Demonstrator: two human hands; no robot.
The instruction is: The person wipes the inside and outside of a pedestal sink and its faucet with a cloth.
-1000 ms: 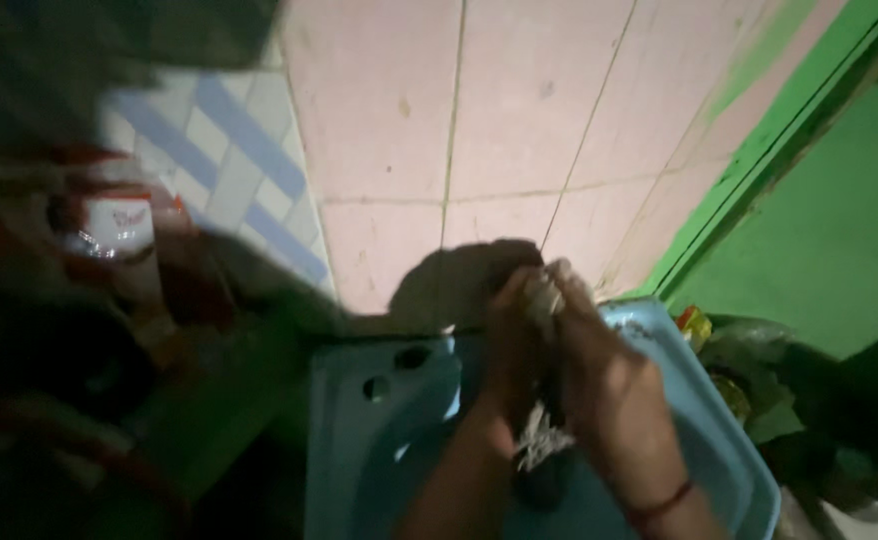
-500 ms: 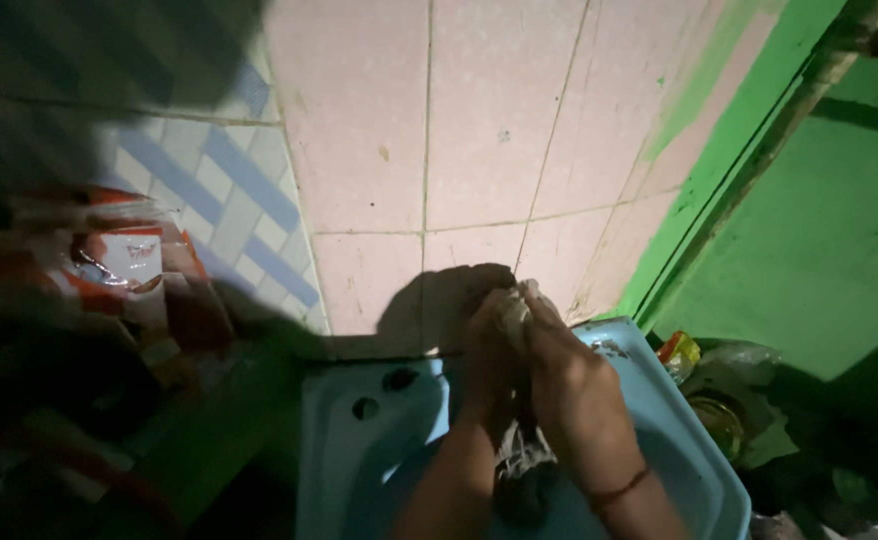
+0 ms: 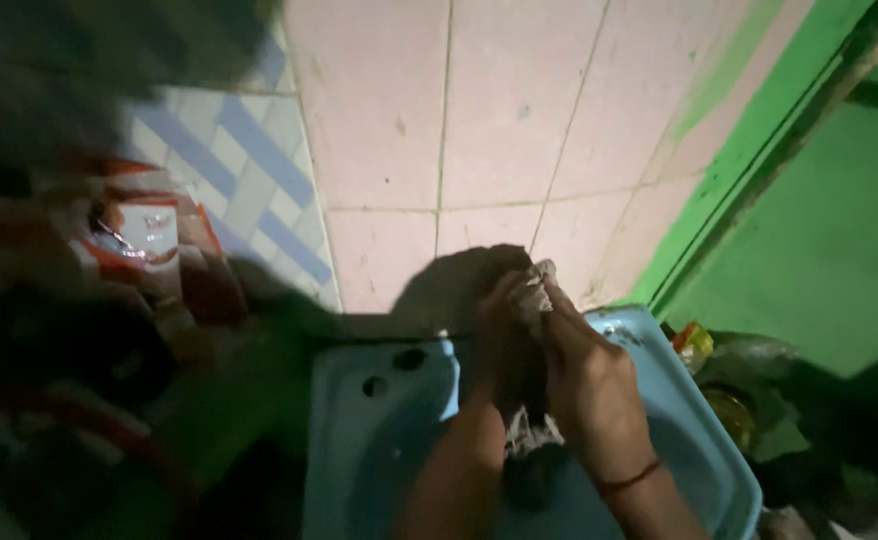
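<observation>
Hands: left hand (image 3: pixel 499 345) and right hand (image 3: pixel 589 385) press together, fingers curled shut around a crumpled pale cloth (image 3: pixel 532 290).
Cloth: bunched between the palms, ends poking out above the fingertips and below the wrists.
Basin: light blue sink (image 3: pixel 359 440) sits directly beneath the fingers, apparently to catch drips.
Backdrop: pink wall tiles (image 3: pixel 509 110) beyond the fingertips.

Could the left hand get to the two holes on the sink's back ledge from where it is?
Probably yes. The left hand grips the wet cloth together with the right hand over the blue sink; the holes lie just to its left with nothing between, though it would need to release the cloth.
</observation>
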